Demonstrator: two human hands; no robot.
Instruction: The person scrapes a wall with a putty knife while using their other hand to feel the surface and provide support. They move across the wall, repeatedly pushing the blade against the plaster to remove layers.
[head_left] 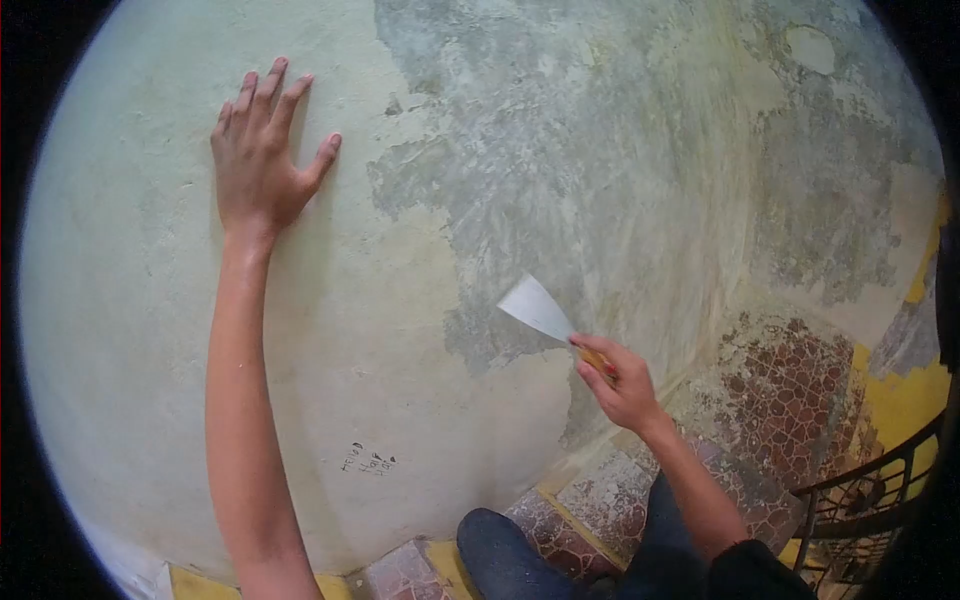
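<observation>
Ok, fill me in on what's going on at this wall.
A person faces a wall with flaking paint. Their left hand is pressed flat on the pale painted part, fingers spread. Their right hand grips a scraper by its handle, with the blade at the edge of a bare grey patch where the paint is gone. Paint covers the wall's left side.
</observation>
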